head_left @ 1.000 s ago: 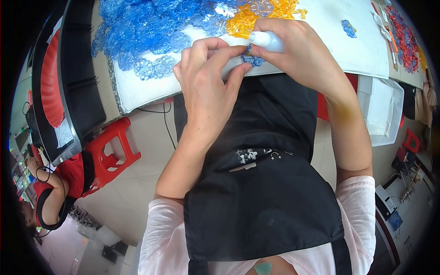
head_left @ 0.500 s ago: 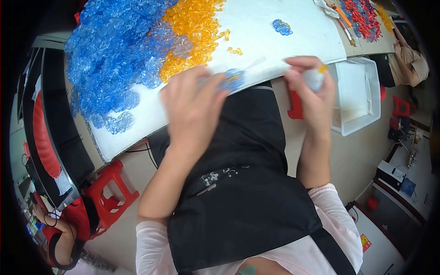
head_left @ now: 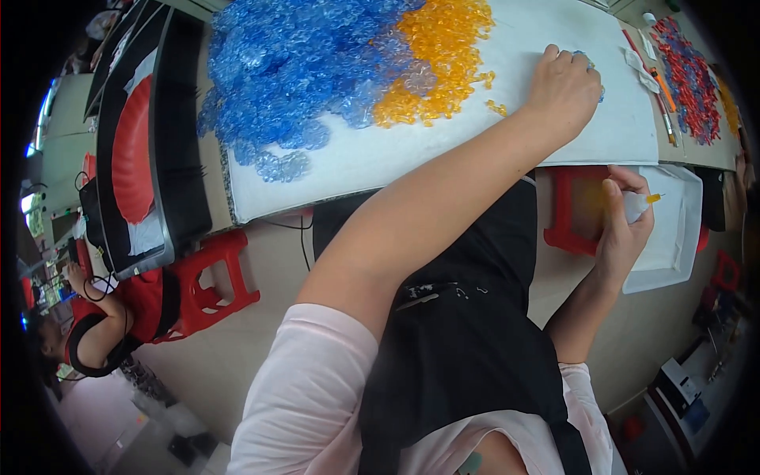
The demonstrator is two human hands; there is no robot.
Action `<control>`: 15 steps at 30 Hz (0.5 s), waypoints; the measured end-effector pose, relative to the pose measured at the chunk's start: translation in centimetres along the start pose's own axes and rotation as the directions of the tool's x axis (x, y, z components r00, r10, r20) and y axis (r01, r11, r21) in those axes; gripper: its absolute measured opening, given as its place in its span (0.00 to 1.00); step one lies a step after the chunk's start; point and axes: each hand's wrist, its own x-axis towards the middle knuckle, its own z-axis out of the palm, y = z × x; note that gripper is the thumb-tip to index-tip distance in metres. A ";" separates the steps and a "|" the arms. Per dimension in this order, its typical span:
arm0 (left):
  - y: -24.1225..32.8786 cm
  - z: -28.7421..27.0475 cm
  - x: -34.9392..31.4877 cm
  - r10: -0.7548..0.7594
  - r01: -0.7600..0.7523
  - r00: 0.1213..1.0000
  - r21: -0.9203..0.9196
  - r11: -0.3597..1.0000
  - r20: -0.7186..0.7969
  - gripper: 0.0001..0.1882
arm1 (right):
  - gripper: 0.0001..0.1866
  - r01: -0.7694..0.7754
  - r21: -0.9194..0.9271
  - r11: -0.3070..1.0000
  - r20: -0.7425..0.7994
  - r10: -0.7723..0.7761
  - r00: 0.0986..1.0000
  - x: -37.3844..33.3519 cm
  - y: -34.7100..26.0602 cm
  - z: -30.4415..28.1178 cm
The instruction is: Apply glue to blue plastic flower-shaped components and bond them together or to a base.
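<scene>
My left hand [head_left: 564,89] reaches across to the right over the white work surface [head_left: 443,158], its fingers curled downward. Blue translucent plastic pieces [head_left: 601,96] peek out from beside and beyond its fingers; whatever is under the fingers is hidden. Lower right, just off the table's front edge, my right hand [head_left: 620,241] is closed round a small whitish squeeze bottle [head_left: 635,207] with a yellow cap and thin needle tip. A large heap of blue clear plastic pieces [head_left: 293,71] covers the left of the surface. Orange-yellow pieces [head_left: 439,67] lie against its right side.
A white plastic tub [head_left: 669,237] sits below the table edge, near a red stool [head_left: 568,210]. Brushes [head_left: 666,119] and red-and-blue pieces [head_left: 687,83] lie far right. At left are a black tray [head_left: 178,134], another red stool [head_left: 218,277] and a seated person [head_left: 107,321].
My left hand has moved right and away from me, carrying the blue piece over to the small blue cluster. My right hand still holds the bottle. The view has shifted.
</scene>
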 end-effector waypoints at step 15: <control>-10.1 -13.8 -8.9 -0.041 0.097 0.979 0.275 0.956 -0.201 0.09 | 0.08 -0.031 0.034 0.999 0.207 0.023 0.978 -0.4 0.1 3.8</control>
